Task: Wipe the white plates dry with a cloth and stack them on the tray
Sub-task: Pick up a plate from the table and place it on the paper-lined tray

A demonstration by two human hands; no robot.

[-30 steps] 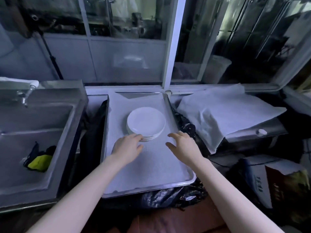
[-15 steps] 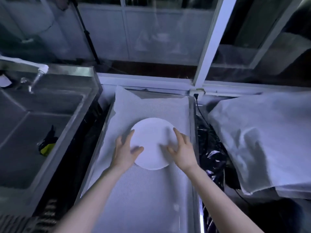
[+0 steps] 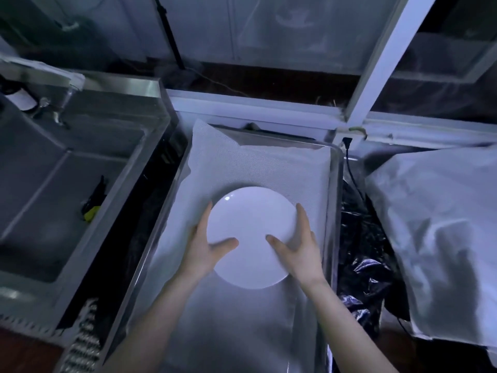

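A stack of white plates [image 3: 248, 227] stands in the middle of the metal tray [image 3: 334, 211], which is lined with a white textured cloth [image 3: 258, 165]. Only the top plate shows from above; the ones under it are hidden. My left hand [image 3: 205, 244] grips the stack's left edge, thumb lying on the top plate, fingers along the rim. My right hand [image 3: 298, 249] grips the right edge the same way, thumb on top and fingers round the rim.
A steel sink [image 3: 53, 189] lies to the left with a yellow and black item [image 3: 92, 203] in its basin. White sheeting [image 3: 435, 238] covers the surface to the right. Black plastic [image 3: 360, 254] and a cable [image 3: 351, 173] fill the gap beside the tray. Window frames stand behind.
My head has come closer over the tray. Both hands went from hovering near the stack to gripping its two sides, thumbs now on the top plate.
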